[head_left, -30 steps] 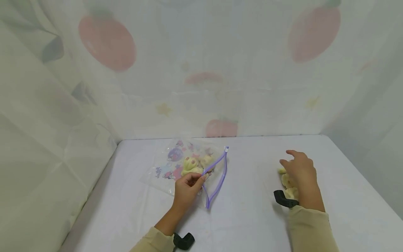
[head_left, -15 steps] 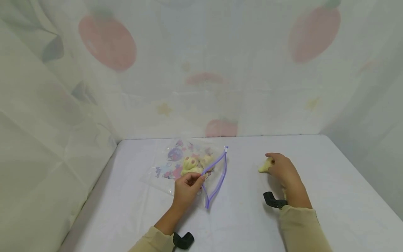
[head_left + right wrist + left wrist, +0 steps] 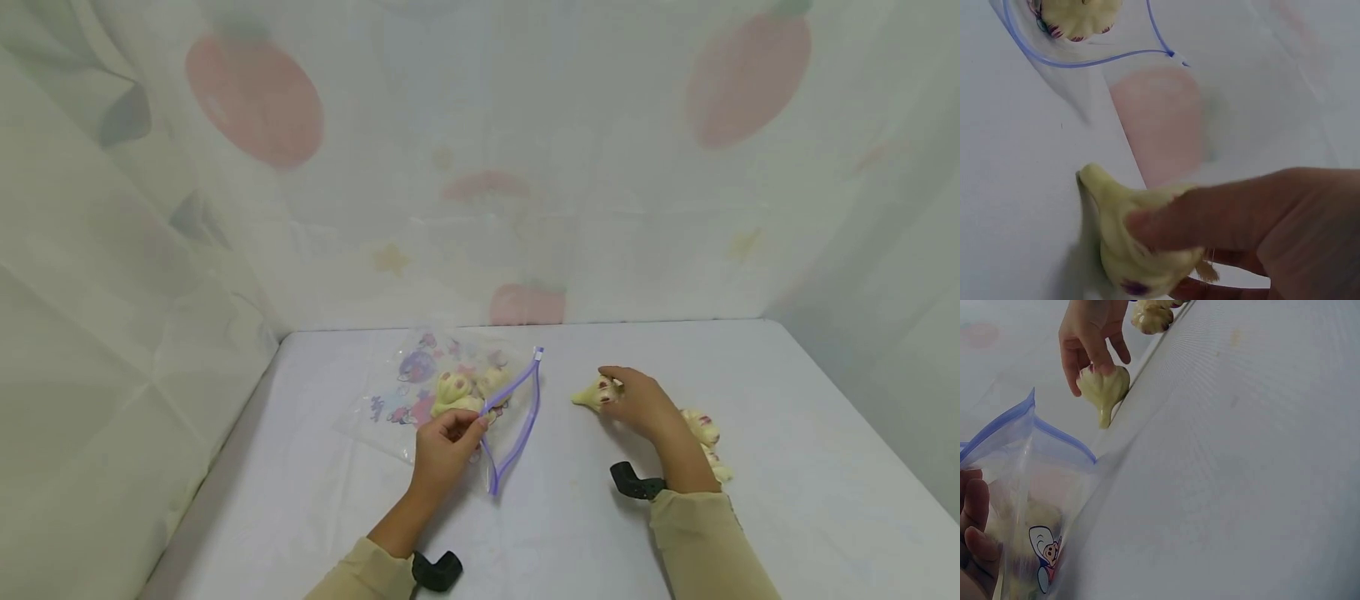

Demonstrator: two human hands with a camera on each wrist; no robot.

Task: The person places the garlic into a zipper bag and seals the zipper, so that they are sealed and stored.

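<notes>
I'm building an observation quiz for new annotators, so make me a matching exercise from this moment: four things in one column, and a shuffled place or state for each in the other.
Column one
1. left hand
2. right hand
3. clear bag
4. loose garlic bulbs

Column two
A. on the table, beside the right forearm
B. grips the bag near its opening
C. printed, with a purple-blue rim and bulbs inside
D. holds a single garlic bulb

Right pairs: 1-B, 2-D, 3-C, 4-A
</notes>
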